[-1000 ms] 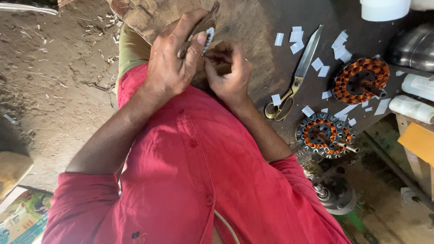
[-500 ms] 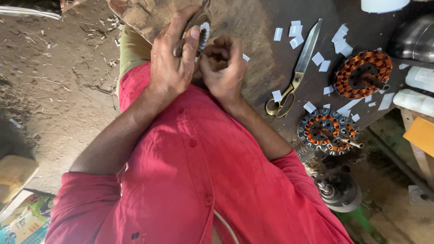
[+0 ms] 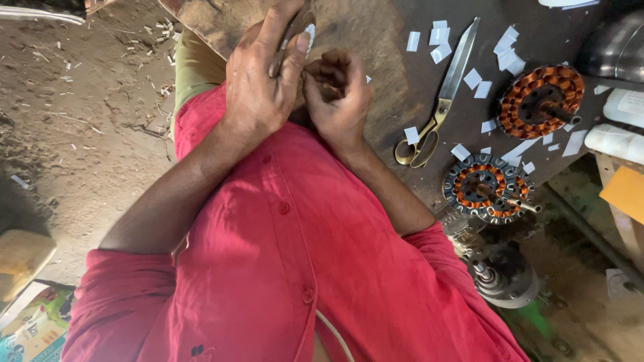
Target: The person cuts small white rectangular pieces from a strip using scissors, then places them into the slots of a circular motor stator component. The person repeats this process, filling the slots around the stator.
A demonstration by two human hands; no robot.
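Looking down at both hands working close together at the edge of the dark, worn workbench (image 3: 376, 100). I am seeing the left hand (image 3: 258, 90) curled around a flat, thin brownish piece (image 3: 290, 37) with a small white paper slip (image 3: 309, 33) at its upper end; the fingers are wrapping over it and the thumb is pressing alongside, so the hand is closed on it. The right hand (image 3: 339, 100) is sitting just beside it, touching the left thumb, fingers bent into a loose fist; I cannot tell what, if anything, it is pinching. The brownish piece is lying at the left hand's fingertips, above and to the left of the right hand.

Long steel scissors with brass-coloured handles (image 3: 439, 100) are lying on the bench to the right of the hands, well apart from them. Small white paper rectangles (image 3: 439, 33) are scattered around the scissors. A round copper-wound stator (image 3: 540, 100) is sitting further right, and a second round copper-wound stator with a dark metal outer ring (image 3: 488, 188) is resting near the bench edge. The red buttoned shirt (image 3: 288, 268) is filling the lower view.
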